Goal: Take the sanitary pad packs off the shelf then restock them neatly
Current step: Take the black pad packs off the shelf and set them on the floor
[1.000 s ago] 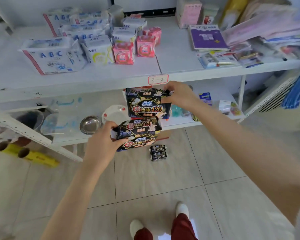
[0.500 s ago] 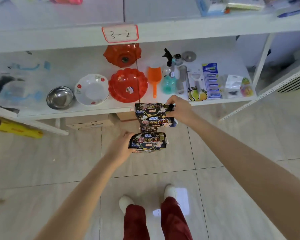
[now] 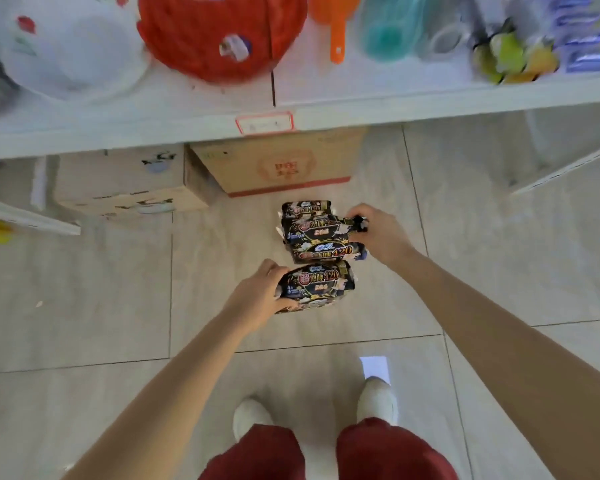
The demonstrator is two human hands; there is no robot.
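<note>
- Here, in the head view, the left hand (image 3: pixel 257 299) grips one black pad pack (image 3: pixel 317 285) by its nine o'clock end, low over the floor tiles (image 3: pixel 205 265).
- The right hand (image 3: pixel 381 233) pinches the stacked packs (image 3: pixel 321 233) at their three o'clock edge, probably so they go down together.
- The shelf (image 3: pixel 430 109) sits at twelve o'clock, with a cardboard box (image 3: pixel 278 164) beneath it.

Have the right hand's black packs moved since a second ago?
Yes: the black plastic pad packs went down, from above the white lower shelf to below its edge.

Rear pad pack (image 3: pixel 305 208) half-hidden; shelf label (image 3: pixel 264 123) blurred
</note>
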